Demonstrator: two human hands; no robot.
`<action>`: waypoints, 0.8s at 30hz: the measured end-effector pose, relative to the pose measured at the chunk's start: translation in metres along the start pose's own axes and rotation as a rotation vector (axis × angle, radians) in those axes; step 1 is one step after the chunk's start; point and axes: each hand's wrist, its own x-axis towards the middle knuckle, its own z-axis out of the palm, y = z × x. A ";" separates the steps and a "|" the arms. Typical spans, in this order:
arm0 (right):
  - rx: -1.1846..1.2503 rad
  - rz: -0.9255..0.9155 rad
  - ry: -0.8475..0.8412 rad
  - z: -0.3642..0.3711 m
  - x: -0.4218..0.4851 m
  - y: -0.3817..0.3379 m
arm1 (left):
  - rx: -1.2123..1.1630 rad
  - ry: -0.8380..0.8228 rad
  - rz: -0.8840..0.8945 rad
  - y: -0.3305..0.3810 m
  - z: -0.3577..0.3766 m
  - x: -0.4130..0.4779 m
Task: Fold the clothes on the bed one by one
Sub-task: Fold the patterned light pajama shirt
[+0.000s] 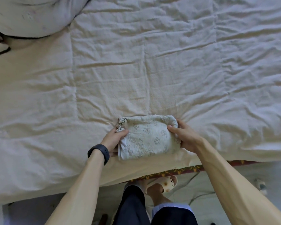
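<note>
A folded pale garment (148,138) with small printed figures lies as a compact rectangle on the bed (136,70), close to the bed's near edge. My left hand (114,138), with a dark band on its wrist, grips the garment's left end, thumb on top and fingers underneath. At the opposite end, my right hand (184,135) holds the garment the same way, thumb lying over the top. No other loose clothes show on the sheet.
A wrinkled cream sheet covers the whole bed. A pillow (28,15) with dark piping lies at the far left corner. The bed's near edge (177,166) runs just below the garment, with a patterned mattress trim, the floor and my sandalled foot (162,185) beneath.
</note>
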 end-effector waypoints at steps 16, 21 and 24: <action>0.139 -0.372 0.092 -0.048 -0.126 -0.036 | -0.157 -0.293 0.202 0.078 0.033 -0.102; 0.216 -0.535 0.080 -0.095 -0.227 -0.074 | 0.053 -0.332 0.353 0.146 0.073 -0.202; 0.238 -0.655 0.118 -0.120 -0.289 -0.085 | 0.089 -0.290 0.516 0.173 0.108 -0.257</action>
